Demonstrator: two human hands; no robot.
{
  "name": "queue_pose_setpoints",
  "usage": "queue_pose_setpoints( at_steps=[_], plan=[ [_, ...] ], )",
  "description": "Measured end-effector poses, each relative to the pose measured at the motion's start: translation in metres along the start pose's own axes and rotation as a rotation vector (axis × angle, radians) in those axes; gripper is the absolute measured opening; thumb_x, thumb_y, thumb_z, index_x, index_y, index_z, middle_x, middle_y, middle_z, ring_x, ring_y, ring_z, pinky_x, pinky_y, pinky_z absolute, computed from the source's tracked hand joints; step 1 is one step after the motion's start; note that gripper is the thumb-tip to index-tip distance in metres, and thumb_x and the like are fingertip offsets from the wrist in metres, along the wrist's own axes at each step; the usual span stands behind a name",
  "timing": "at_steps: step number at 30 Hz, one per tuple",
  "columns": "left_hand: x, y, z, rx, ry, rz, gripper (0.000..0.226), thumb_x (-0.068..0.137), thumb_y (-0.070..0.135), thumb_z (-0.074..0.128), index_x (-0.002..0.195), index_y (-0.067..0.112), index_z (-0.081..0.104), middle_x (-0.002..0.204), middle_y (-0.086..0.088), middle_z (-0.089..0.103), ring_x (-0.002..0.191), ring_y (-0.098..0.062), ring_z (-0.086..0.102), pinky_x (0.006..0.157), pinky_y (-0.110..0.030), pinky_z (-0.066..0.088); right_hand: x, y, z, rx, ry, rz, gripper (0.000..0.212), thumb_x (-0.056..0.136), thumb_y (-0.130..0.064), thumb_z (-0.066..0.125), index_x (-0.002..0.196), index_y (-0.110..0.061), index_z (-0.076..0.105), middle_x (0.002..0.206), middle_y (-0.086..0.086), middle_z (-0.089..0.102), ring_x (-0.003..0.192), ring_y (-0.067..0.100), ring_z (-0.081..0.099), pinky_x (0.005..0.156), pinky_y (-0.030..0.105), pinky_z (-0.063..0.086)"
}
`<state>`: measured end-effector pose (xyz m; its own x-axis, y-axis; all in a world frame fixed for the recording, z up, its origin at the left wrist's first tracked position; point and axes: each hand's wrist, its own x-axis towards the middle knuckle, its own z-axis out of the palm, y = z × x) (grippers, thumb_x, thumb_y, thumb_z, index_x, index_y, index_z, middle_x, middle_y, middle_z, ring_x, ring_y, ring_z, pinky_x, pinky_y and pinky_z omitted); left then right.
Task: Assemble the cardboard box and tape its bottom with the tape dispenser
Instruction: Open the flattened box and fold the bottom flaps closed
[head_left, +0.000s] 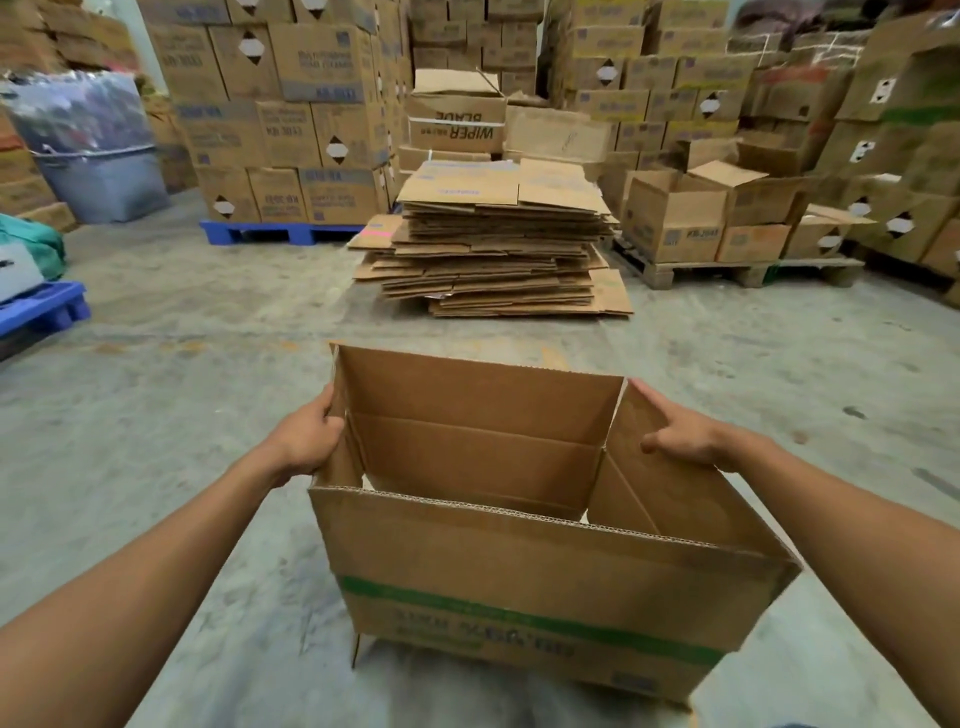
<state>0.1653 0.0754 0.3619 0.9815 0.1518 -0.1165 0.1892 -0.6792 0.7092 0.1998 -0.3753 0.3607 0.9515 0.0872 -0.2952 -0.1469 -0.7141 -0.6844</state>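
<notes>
An opened-out brown cardboard box (519, 561) with a green stripe and dark print on its near wall is held in front of me above the floor. Its flaps stand up and the inside is hollow. My left hand (306, 436) grips the box's left end flap, fingers curled round its edge. On the right end flap, my right hand (675, 434) holds the top edge, thumb on the inner face. No tape dispenser is in view.
A stack of flattened cardboard boxes (493, 244) lies on the concrete floor (182, 364) straight ahead. Stacked cartons on a blue pallet (280, 231) stand at the back left, cartons on a wooden pallet (727, 270) at the right. Another blue pallet (41, 309) is at the far left.
</notes>
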Motion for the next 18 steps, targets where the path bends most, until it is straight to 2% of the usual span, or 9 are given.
queue_pose_setpoints(
  at_steps=[1,3,6,8,10,12,15,18],
  plan=[
    [-0.003,0.000,-0.001,0.017,-0.002,0.018,0.065,0.095,0.014,0.038,0.153,0.037,0.020,0.120,-0.004,0.059,0.090,-0.027,0.061,0.063,-0.030,0.049,0.001,0.000,0.001,-0.006,0.015,-0.003,0.089,0.091,0.001,0.057,0.154,-0.043,0.012,0.138,0.007,0.045,0.112,0.033,0.058,0.078,0.038,0.056],
    [-0.009,-0.004,-0.006,0.039,-0.031,0.029,0.068,0.092,0.014,0.038,0.154,0.035,0.019,0.134,-0.005,0.056,0.101,-0.027,0.061,0.076,-0.035,0.054,0.008,-0.004,0.001,-0.065,0.106,-0.032,0.089,0.090,0.003,0.057,0.156,-0.036,0.012,0.149,0.012,0.041,0.123,0.035,0.053,0.092,0.041,0.052],
    [-0.020,-0.010,-0.017,0.053,-0.072,0.028,0.067,0.093,0.009,0.038,0.155,0.030,0.021,0.144,-0.003,0.051,0.114,-0.025,0.059,0.092,-0.037,0.052,0.021,-0.017,0.001,-0.125,0.171,0.006,0.079,0.097,-0.011,0.056,0.157,-0.029,0.010,0.158,0.014,0.031,0.136,0.037,0.041,0.109,0.045,0.040],
    [-0.030,-0.007,-0.023,0.023,-0.147,0.022,0.063,0.097,0.004,0.036,0.150,0.037,0.026,0.137,0.000,0.056,0.111,-0.024,0.059,0.091,-0.036,0.050,0.025,-0.025,0.002,-0.086,0.214,0.057,0.071,0.101,-0.021,0.051,0.158,-0.026,0.008,0.158,0.016,0.030,0.138,0.039,0.039,0.112,0.047,0.035],
    [-0.039,-0.005,-0.024,-0.010,-0.242,0.015,0.061,0.100,0.004,0.034,0.140,0.050,0.027,0.118,0.007,0.064,0.097,-0.024,0.063,0.083,-0.043,0.053,0.026,-0.029,0.005,-0.022,0.250,0.074,0.066,0.104,-0.022,0.045,0.158,-0.018,0.007,0.160,0.015,0.025,0.141,0.038,0.033,0.114,0.044,0.030],
    [-0.045,-0.003,-0.022,-0.044,-0.281,0.016,0.059,0.101,0.005,0.033,0.132,0.054,0.030,0.112,0.008,0.066,0.096,-0.023,0.066,0.087,-0.050,0.054,0.030,-0.031,0.008,0.034,0.285,0.070,0.063,0.105,-0.021,0.040,0.158,-0.012,0.007,0.162,0.014,0.021,0.144,0.035,0.028,0.114,0.039,0.026],
    [-0.047,-0.005,-0.009,-0.058,-0.215,0.047,0.056,0.100,0.004,0.034,0.139,0.044,0.038,0.128,0.002,0.061,0.110,-0.025,0.064,0.095,-0.049,0.053,0.024,-0.033,0.011,0.127,0.291,0.055,0.062,0.106,-0.026,0.038,0.158,-0.014,0.006,0.163,0.013,0.017,0.146,0.035,0.025,0.115,0.041,0.025],
    [-0.039,-0.005,0.005,0.148,-0.090,0.089,0.060,0.096,0.002,0.035,0.153,0.021,0.030,0.149,-0.005,0.046,0.130,-0.026,0.050,0.106,-0.031,0.040,0.013,-0.027,0.012,0.212,0.313,0.079,0.063,0.105,-0.032,0.040,0.158,-0.020,0.009,0.164,0.009,0.016,0.146,0.035,0.024,0.113,0.046,0.028]
  ],
)
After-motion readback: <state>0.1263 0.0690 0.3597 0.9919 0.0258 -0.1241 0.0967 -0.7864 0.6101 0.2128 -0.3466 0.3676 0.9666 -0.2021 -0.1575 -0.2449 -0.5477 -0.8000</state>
